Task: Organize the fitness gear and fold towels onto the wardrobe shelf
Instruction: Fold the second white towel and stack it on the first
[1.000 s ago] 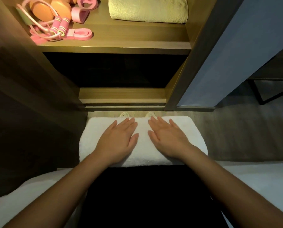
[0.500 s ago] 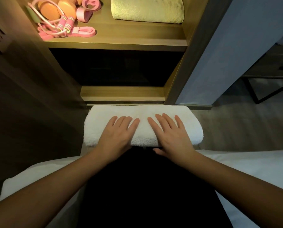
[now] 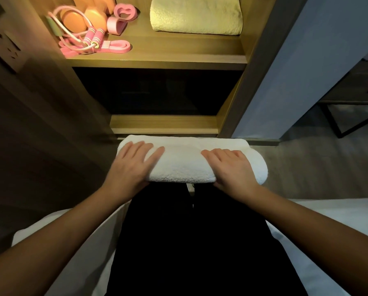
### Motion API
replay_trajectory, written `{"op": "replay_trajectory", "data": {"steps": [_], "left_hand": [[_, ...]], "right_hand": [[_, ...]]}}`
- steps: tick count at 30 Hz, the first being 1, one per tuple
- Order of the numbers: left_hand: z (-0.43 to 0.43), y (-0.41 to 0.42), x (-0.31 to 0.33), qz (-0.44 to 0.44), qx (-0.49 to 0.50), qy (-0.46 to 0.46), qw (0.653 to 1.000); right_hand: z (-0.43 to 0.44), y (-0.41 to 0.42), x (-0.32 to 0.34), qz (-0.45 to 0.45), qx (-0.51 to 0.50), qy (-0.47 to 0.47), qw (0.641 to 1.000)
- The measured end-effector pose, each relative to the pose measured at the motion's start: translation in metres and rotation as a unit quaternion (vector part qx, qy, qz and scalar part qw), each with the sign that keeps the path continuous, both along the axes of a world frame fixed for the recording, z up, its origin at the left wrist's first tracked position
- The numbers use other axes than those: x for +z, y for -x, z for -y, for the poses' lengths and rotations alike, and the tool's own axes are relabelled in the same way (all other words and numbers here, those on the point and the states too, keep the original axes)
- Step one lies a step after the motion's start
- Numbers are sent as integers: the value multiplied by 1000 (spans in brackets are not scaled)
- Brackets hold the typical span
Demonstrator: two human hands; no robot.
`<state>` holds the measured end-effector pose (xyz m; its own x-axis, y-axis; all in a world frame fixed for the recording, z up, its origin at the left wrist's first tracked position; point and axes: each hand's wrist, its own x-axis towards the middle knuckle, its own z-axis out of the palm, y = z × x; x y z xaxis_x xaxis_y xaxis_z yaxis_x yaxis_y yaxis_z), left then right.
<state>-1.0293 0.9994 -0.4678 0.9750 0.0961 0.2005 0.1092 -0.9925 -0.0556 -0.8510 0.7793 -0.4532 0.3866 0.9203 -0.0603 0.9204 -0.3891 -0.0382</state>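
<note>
1. Lays the left hand palm down over the left end of the white towel, fingers nearly straight and a little spread across the top.
2. Lays the right hand in the same manner over the right part of this towel, fingers pointing toward the wardrobe, a short piece of towel free beyond the hand.
3. Makes an open grip on both sides: presses flat on the cloth and, as far as visible, curls round nothing. Cannot tell where the thumbs are.
4. Shows the white towel folded into a thick, long bundle, crosswise above the knees in black trousers and just in front of the lower wardrobe board. Cannot tell whether resting on the knees or lifted a little. Not yet on the shelf.
5. Shows higher up the lit wardrobe shelf, with a folded pale yellow towel on its right half.
6. Shows on the left half the fitness gear close together: a pink jump rope with both handles side by side, a flat pink band touching it, a pink loop band behind, and orange rounded pieces at the back.
7. Shows a white bed on both sides of the legs, grey floor at the right and a wall socket at the far left.
</note>
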Motion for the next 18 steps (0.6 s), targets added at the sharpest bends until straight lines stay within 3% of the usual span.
{"op": "replay_trajectory", "data": {"steps": [5,11,15,18], "left_hand": [[-13,12,2,-8,9,47,999],[-31,30,6,-76,35,18,996],[11,-7,16,-129,38,-3,991],[49,-47,9,-135,26,36,990]], "right_hand": [[-2,-2,1,-15,8,1,1000],[-4,-2,-4,6,6,10,1000],[-8,-3,-5,6,11,10,1000],[-10,-6,-3,6,14,9,1000]]}}
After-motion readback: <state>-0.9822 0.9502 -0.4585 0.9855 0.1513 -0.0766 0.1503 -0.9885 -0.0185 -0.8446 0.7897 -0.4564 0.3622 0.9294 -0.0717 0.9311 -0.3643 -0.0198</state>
